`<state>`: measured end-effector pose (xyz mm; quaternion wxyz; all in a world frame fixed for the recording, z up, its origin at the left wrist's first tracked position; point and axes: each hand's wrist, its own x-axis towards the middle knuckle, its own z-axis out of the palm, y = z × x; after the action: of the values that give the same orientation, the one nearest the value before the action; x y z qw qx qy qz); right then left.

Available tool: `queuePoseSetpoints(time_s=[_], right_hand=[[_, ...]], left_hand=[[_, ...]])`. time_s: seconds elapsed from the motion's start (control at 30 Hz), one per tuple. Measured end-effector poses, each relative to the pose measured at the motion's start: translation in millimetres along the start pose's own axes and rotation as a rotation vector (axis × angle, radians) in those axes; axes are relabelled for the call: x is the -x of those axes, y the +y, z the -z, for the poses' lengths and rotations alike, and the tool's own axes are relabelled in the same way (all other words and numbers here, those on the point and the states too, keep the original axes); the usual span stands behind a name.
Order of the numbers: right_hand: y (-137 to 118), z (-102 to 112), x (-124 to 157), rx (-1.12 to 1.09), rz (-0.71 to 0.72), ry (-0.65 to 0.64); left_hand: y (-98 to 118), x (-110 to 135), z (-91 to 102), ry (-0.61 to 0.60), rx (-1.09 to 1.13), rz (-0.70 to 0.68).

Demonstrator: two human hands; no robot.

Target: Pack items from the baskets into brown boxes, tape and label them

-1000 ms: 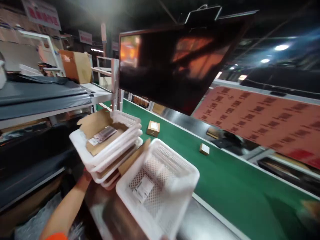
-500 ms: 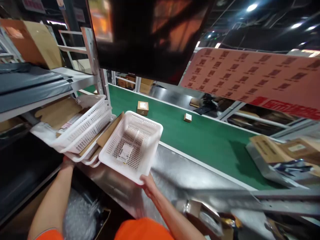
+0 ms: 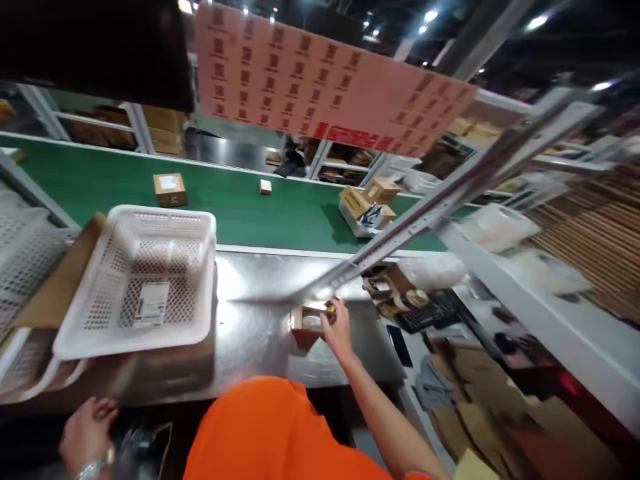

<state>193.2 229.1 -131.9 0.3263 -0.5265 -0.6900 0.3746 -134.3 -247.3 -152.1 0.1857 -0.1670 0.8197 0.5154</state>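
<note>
My right hand (image 3: pixel 339 333) reaches to the steel bench (image 3: pixel 250 333), its thumb and fingers closed round a small black-and-yellow object (image 3: pixel 331 309) whose kind I cannot make out. This object is at the right end of a small open cardboard box (image 3: pixel 304 321) with something pale inside. My left hand (image 3: pixel 91 430) hangs low at the bench's front edge, fingers loosely curled, with nothing visible in them. Above it a white perforated plastic basket (image 3: pixel 207 287) holds a flat labelled packet (image 3: pixel 151 304) on its bottom.
Other white baskets (image 3: pixel 30 260) and a cardboard sheet (image 3: pixel 65 280) crowd the left. A green conveyor (image 3: pixel 230 220) behind carries boxes (image 3: pixel 170 191) and a loaded tray (image 3: pixel 356 223). A slanted metal post (image 3: pixel 400 230) rises right, near a keyboard (image 3: pixel 425 313) and phone (image 3: pixel 399 345).
My view has swung right. My right hand has left the basket rim and gone to the small box. My left hand has come away from the stacked baskets.
</note>
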Motion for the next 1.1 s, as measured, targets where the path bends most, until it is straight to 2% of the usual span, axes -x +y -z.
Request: queuePoseSetpoints(time_s=[0.03,0.07,0.13,0.17,0.23,0.3,0.33,0.4,0.47,0.5,0.57,0.67,0.73,0.83,0.93,1.1], right_hand=[[14.2,21.7,-5.0,0.028,-0.094,0.070],[27.0,37.6,-8.3,0.046,-0.194,0.102],[47.8,52.3,-11.3,0.036,-0.368,0.054],[55.5,52.6,-11.7,0.014,-0.417,-0.005],[65.4,45.4,-11.6,-0.018,-0.440,-0.107],[68.8,34.8,-11.2,-0.025,-0.439,-0.193],[68.6,29.9,-10.7,-0.025,-0.435,-0.237],[65.9,22.0,-7.8,-0.030,-0.430,-0.337],[62.7,16.0,-0.8,-0.044,-0.438,-0.452],[61.6,13.3,4.3,-0.055,-0.446,-0.510],[60.9,7.6,16.6,-0.086,-0.464,-0.611],[61.6,-3.9,34.3,-0.169,-0.456,-0.757],[60.8,-15.0,42.3,-0.118,-0.393,-0.817],[56.4,-33.5,48.5,0.107,-0.275,-0.737],[51.8,-45.9,52.2,0.223,-0.235,-0.619],[53.8,-54.7,59.0,0.311,-0.269,-0.543]], left_hand=[[-17.2,13.3,-24.6,-0.015,0.099,0.018],[-31.3,27.5,-50.9,-0.038,0.093,0.043],[-45.9,57.2,-106.9,-0.343,0.032,-0.007],[-45.4,72.0,-135.6,-0.489,0.010,-0.064],[-30.4,99.9,-192.6,-0.717,-0.016,-0.214],[-3.4,124.9,-246.0,-0.870,-0.071,-0.363],[11.3,136.0,-270.1,-0.915,-0.118,-0.408],[36.3,153.7,-310.1,-0.925,-0.230,-0.457],[48.8,163.4,-335.5,-0.893,-0.315,-0.462],[49.3,165.0,-341.8,-0.874,-0.346,-0.455],[40.6,163.3,-342.3,-0.834,-0.384,-0.429],[20.6,157.3,-324.4,-0.757,-0.423,-0.353],[14.3,157.5,-312.7,-0.730,-0.456,-0.288],[17.6,164.8,-305.9,-0.724,-0.469,-0.250],[19.0,173.5,-301.5,-0.731,-0.481,-0.266],[-9.5,173.4,-286.4,-0.848,-0.643,-0.439]])
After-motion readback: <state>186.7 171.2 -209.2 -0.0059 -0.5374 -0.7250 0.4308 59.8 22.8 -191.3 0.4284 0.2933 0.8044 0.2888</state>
